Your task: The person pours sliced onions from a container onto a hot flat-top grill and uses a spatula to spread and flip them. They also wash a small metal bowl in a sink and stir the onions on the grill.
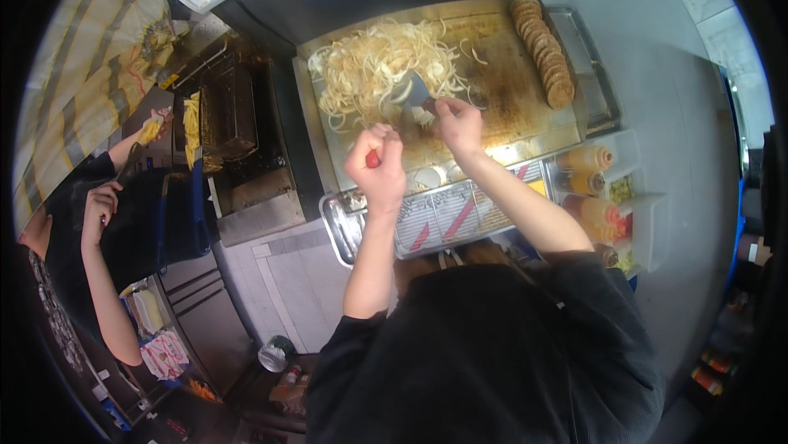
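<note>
On a flat-top griddle [486, 87] lies a wide heap of sliced onions [381, 62] at the back left. My left hand [377, 164] is closed around a red handle [372, 159] near the griddle's front; what that handle belongs to is mostly hidden. My right hand [458, 124] grips the dark handle of a metal spatula [416, 90], whose blade is at the onions' right front part. A row of overlapping browned patties [542, 50] lines the griddle's right edge.
Squeeze bottles [585, 159] stand in a plastic bin at the right, and a metal tray [603, 90] sits beyond the patties. At the left are a deep fryer [240, 179] with baskets and fries [191, 127], and a co-worker's hand [101, 210]. Striped wrappers [458, 213] lie before the griddle.
</note>
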Motion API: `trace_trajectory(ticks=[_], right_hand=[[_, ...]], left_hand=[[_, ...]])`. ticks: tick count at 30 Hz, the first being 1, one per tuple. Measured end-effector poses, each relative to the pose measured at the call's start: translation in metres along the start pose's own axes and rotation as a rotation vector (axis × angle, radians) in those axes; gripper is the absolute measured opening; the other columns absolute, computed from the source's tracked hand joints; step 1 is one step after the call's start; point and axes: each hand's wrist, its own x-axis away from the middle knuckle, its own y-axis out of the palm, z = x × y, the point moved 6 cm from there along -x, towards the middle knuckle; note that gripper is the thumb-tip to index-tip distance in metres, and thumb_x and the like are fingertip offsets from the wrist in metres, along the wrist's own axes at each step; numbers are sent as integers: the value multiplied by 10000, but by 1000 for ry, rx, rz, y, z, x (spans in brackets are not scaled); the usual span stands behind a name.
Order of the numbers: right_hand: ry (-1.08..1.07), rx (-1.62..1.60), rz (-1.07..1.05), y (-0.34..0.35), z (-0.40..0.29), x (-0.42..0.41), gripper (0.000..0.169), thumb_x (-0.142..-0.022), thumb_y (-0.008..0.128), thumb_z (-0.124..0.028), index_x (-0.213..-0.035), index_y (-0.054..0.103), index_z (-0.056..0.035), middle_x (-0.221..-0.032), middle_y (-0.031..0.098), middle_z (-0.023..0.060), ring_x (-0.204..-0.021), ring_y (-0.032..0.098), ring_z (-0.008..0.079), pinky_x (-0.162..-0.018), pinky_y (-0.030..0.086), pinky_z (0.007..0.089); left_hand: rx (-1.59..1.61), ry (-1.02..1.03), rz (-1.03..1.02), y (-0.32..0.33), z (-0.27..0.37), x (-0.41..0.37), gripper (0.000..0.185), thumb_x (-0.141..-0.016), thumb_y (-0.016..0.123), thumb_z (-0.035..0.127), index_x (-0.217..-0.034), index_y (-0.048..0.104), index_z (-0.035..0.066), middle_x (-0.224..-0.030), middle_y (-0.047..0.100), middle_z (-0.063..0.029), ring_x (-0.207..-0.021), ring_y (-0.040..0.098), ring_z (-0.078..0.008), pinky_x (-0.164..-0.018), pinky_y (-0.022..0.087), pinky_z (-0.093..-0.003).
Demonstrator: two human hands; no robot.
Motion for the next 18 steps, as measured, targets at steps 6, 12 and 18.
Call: trace_trajectory(ticks=[6, 12, 18], right_hand=[[-211, 267, -107, -38, -18, -8, 271, -928, 697, -185, -1107, 735, 14, -890, 763, 165, -771, 729, 196, -723, 558, 322], [-427, 371, -180, -21, -62, 20, 234, -921, 696, -160, -1080, 745, 4, -819, 746, 166, -659, 696, 197, -642, 534, 322], [-442, 451, -122, -150, -64, -34, 224, -946, 699, -161, -1114, 748, -21, -777, 728, 58, -576, 596, 84, -517, 461, 255]], left_hand=[[-111, -67, -157, 29, -38, -35, 390, -817, 590, -143, -660, 306, 74, -642, 394, 21, -632, 365, -72, -582, 330, -250], [-309, -49, -99, -1, -86, -68, 381, -790, 633, -86, -637, 328, 84, -634, 407, 21, -609, 367, -70, -557, 289, -237], [-183, 4, 17, -50, -16, -87, 402, -826, 582, -120, -646, 296, 97, -647, 362, 41, -629, 331, -52, -565, 273, -242]])
